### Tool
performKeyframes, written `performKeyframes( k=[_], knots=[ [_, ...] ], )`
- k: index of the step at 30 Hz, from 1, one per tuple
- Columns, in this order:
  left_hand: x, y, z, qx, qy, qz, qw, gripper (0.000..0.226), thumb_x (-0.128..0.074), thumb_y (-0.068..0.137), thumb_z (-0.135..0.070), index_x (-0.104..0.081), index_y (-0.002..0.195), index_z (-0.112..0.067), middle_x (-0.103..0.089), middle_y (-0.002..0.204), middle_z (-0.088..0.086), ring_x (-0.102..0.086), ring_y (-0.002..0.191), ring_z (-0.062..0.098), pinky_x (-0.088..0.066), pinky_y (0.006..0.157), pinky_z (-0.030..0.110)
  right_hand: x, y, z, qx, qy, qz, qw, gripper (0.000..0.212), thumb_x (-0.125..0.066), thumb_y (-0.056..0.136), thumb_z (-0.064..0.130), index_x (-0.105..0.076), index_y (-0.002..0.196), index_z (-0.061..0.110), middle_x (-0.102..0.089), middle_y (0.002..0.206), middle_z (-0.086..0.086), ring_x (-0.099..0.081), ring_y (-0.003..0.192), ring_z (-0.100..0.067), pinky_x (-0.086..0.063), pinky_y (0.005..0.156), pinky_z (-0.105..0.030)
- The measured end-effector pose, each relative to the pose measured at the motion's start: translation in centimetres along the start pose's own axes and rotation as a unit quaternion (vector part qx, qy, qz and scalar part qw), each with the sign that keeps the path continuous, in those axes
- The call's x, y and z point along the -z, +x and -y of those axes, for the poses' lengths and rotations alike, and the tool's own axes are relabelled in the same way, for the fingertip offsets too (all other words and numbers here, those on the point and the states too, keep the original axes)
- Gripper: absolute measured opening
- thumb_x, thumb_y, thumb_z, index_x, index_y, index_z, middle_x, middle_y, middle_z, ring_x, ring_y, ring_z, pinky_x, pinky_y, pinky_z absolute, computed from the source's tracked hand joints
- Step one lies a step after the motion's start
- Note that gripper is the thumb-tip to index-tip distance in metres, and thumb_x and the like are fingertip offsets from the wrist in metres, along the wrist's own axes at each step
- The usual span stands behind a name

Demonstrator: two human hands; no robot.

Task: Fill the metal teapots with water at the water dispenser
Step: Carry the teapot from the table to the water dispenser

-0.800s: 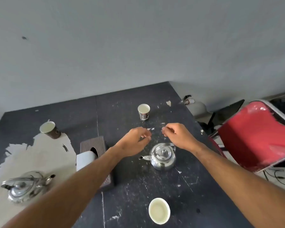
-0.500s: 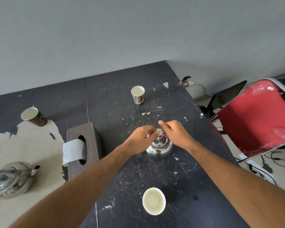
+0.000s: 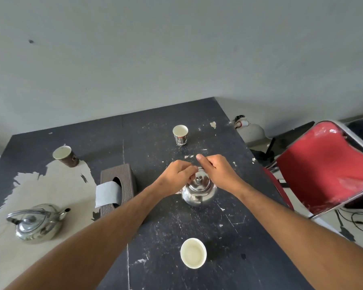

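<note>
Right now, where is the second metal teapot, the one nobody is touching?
Head view, lower left: the untouched teapot stands on the table's worn pale patch, left of the tissue box.

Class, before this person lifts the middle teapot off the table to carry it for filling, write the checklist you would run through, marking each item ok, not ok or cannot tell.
1. Both hands on the handle: left hand and right hand curl over the middle teapot handle. Ok.
2. Firmness of grip: cannot tell.
3. Lid seated: ok.
4. Teapot upright on the table: ok.
5. Lift path: the paper cups stand apart from it. Ok.
6. Water dispenser location: not in view, cannot tell.
</note>
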State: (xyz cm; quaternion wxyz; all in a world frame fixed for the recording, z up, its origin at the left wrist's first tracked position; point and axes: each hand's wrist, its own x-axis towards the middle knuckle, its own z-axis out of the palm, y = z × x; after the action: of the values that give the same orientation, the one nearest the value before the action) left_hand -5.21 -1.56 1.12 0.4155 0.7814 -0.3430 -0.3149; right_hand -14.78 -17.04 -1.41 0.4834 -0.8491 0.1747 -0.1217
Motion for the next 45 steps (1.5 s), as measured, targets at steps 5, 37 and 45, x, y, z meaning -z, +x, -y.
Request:
performKeyframes(
  k=[5,37,45],
  knots=[
    [2.9,-4.1,-4.2,0.007,-0.089,-0.052,0.995,0.053,-0.049,0.1,-0.004,-0.052,0.048,-0.015,-0.051,0.044,-0.008,-0.046,0.041,0.003,-0.037,0.049,0.014,0.6,-1.1,7.1,0.055,0.017,0.006,0.998,0.06,-0.049,0.108,0.046,-0.033,0.055,0.021,-0.028,0.049,0.013,-0.026,0.048,-0.009,-0.022,0.048,-0.028],
    [27.0,-55.5,2.7,0.034,-0.226,-0.314,0.921,0.049,-0.038,0.103,-0.008,-0.034,0.055,-0.017,-0.027,0.052,-0.004,-0.023,0.045,0.01,-0.017,0.046,0.024,-32.0,-21.6,46.4,0.229,0.106,0.287,0.924,0.059,-0.048,0.109,0.041,-0.038,0.054,0.022,-0.032,0.046,0.011,-0.027,0.044,-0.009,-0.027,0.049,-0.026],
    [36.1,-75.3,9.4,0.053,-0.203,-0.367,0.906,0.048,-0.038,0.103,-0.009,-0.032,0.056,-0.018,-0.025,0.057,-0.001,-0.021,0.05,0.013,-0.019,0.052,0.03,-48.0,-30.6,58.2,0.234,0.132,0.389,0.881,0.05,-0.05,0.108,0.035,-0.048,0.066,0.007,-0.031,0.057,-0.005,-0.026,0.049,-0.016,-0.025,0.047,-0.026]
  ],
)
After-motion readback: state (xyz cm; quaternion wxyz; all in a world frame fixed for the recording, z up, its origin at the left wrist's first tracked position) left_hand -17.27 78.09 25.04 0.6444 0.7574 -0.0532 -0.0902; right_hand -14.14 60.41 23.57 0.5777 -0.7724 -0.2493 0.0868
